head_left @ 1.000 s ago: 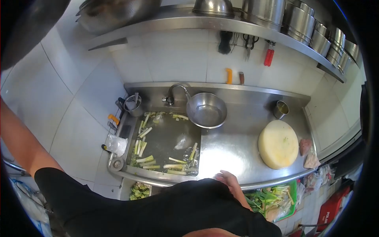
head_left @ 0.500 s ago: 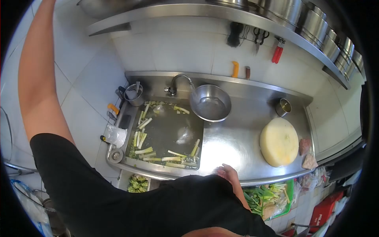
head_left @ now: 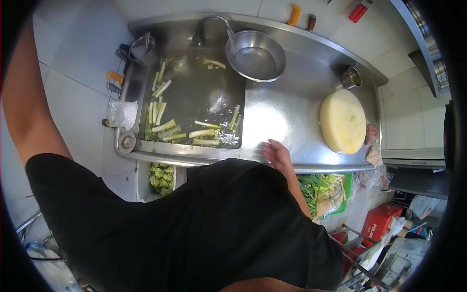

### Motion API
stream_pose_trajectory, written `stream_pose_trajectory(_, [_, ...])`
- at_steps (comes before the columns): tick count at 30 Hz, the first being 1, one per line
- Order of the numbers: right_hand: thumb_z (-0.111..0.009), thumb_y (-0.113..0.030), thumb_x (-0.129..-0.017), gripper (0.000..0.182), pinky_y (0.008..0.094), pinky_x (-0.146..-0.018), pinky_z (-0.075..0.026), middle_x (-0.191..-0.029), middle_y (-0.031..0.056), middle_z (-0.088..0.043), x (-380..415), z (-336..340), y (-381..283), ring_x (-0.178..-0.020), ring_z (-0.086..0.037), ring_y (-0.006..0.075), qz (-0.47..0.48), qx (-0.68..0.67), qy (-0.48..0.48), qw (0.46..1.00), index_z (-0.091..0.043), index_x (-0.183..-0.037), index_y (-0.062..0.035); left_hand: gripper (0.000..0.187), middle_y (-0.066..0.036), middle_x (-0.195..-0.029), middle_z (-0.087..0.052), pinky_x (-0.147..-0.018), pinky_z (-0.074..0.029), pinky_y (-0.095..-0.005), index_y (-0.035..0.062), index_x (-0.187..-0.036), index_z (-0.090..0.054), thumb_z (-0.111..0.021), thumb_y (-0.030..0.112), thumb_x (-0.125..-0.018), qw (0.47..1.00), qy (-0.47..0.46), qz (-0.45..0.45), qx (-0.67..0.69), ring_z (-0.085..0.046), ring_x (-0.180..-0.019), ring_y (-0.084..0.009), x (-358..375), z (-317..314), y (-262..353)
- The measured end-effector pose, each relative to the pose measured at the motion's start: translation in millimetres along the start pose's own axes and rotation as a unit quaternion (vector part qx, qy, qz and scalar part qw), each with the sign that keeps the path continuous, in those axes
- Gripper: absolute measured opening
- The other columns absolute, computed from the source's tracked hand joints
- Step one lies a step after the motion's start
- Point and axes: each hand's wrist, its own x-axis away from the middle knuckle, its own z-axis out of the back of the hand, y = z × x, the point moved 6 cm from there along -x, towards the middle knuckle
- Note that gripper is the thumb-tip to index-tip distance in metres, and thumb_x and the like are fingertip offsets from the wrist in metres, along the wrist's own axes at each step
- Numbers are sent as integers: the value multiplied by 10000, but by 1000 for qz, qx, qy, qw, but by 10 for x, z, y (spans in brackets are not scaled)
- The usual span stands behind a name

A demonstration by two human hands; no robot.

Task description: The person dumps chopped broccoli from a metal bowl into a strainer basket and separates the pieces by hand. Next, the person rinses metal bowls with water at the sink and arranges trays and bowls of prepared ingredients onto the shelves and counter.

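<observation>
My left arm reaches up the left side of the view, and its hand is out of sight beyond the frame. At the front edge of the steel counter [head_left: 296, 141], my right hand [head_left: 278, 154] is open and empty, fingers a little apart. To its left is a sink of water [head_left: 194, 97] with cut white-green stalks [head_left: 168, 125] around its sides. A steel bowl [head_left: 256, 56] with water in it sits under the faucet [head_left: 216, 18]. A thick round pale block [head_left: 343, 121] stands on the counter at right.
Beside the block are a small steel pot [head_left: 351, 77] and pinkish pieces [head_left: 372, 134]. A green basket of leafy vegetables [head_left: 348, 185] is below the counter, with a tray of greens [head_left: 161, 178] to the left. A steel holder [head_left: 142, 50] stands at the sink's left corner.
The view has tilted down, so the counter sits higher and most of the upper shelf is gone. My right hand stays by the counter edge; my left arm is still raised.
</observation>
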Motion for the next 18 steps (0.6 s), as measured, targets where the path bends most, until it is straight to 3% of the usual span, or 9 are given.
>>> stream_pose_trajectory(5, [-575,-196,-911,262,343,-711,-523,-1006,92,-602,-198,-118,-215,-828,-608,209,22,-8,5,1000,-558,-1131,-53,263,-75,-1046,-682,-841,-492,-309,69,-1082,-667,-620,236,-884,998,53,11,-39,-639,-961,-187,1120,169,-339])
stream_pose_trajectory(8, [-575,-199,-909,281,338,-707,-529,-1008,97,-600,-287,-199,-419,-828,-611,213,34,-2,-10,999,-555,-1139,-40,237,-70,-1023,-688,-835,-490,-306,66,-1076,-667,-652,183,-870,993,-66,29,94,-648,-936,-196,2293,-203,9])
stream_pose_trajectory(9, [-579,-198,-906,292,339,-710,-530,-1014,99,-599,-336,-228,-511,-837,-613,215,41,8,-6,999,-552,-1145,-33,245,-76,-980,-685,-834,-487,-308,49,-1064,-660,-666,183,-859,947,-233,211,70,-638,-909,-193,2774,-406,152])
stream_pose_trajectory(10, [-583,-198,-903,304,340,-713,-531,-1020,102,-598,-386,-251,-605,-846,-615,217,47,18,-1,999,-550,-1152,-25,342,-92,-1074,-661,-909,-452,-299,22,-1149,-632,-651,243,-888,856,-352,334,177,-597,-1015,-169,3571,-640,47])
stream_pose_trajectory(11, [-587,-197,-900,316,342,-717,-533,-1026,104,-598,-426,-272,-699,-854,-616,218,54,27,4,998,-547,-1158,-18,304,-90,-932,-671,-825,-485,-320,16,-1099,-628,-674,186,-852,766,-364,464,255,-611,-915,-159,4375,-752,95])
stream_pose_trajectory(14, [-616,-204,-886,358,354,-728,-539,-1047,109,-594,-450,-567,-1153,-867,-621,215,136,115,11,984,-544,-1175,-6,350,-108,-944,-688,-769,-489,-297,-22,-1166,-607,-610,161,-868,633,-546,503,218,-621,-826,-156,6216,-533,446])
stream_pose_trajectory(15, [-640,-220,-867,395,356,-744,-538,-1055,114,-596,-557,-658,-1282,-883,-620,223,185,182,17,966,-544,-1182,-1,318,-117,-920,-694,-728,-487,-301,-18,-1133,-633,-599,149,-865,582,-521,580,231,-620,-786,-152,6693,-389,565])
stream_pose_trajectory(16, [-665,-236,-849,432,359,-760,-538,-1063,119,-597,-684,-711,-1400,-900,-619,230,233,245,33,941,-544,-1188,3,296,-113,-912,-693,-715,-488,-296,-14,-1105,-653,-601,156,-868,628,-525,530,220,-619,-773,-137,6663,-279,794])
stream_pose_trajectory(18, [-751,-273,-725,583,387,-920,-477,-1245,200,-503,-906,-894,-1654,-1109,-539,328,395,434,96,804,-552,-1212,-21,251,-106,-907,-690,-756,-485,-291,-14,-1059,-662,-623,131,-857,632,-537,519,204,-627,-827,-138,6742,-182,1076])
